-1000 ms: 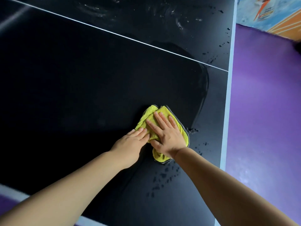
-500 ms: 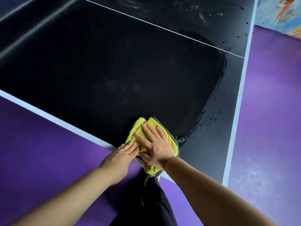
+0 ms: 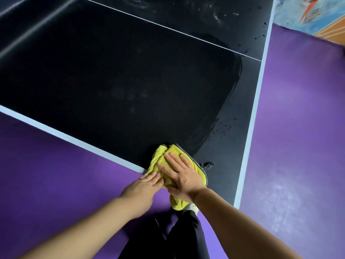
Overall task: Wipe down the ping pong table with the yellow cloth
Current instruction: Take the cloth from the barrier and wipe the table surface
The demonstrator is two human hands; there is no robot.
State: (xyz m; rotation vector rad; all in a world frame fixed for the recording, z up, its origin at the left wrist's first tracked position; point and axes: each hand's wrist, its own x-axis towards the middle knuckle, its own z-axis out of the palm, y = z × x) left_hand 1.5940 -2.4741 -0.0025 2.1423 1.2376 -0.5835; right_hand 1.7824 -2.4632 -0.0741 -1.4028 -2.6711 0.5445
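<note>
Evidently, my right hand [image 3: 183, 175] pressed flat, fingers spread, on the yellow cloth [image 3: 161, 155] at the near edge of the bench [image 3: 112, 81], my left hand [image 3: 143, 187] touching it with straight fingers. Most of the bench looked wiped; the droplet-speckled strip [image 3: 242, 118] along its right edge did not.

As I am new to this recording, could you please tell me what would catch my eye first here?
The bright yellow cloth stands out at the near edge of the black ping pong table, partly hanging over it, with the right hand flat on top and the left hand touching its left side. Beyond it lies a darker wiped patch, with droplets near the table's right edge. The floor around is purple.
</note>
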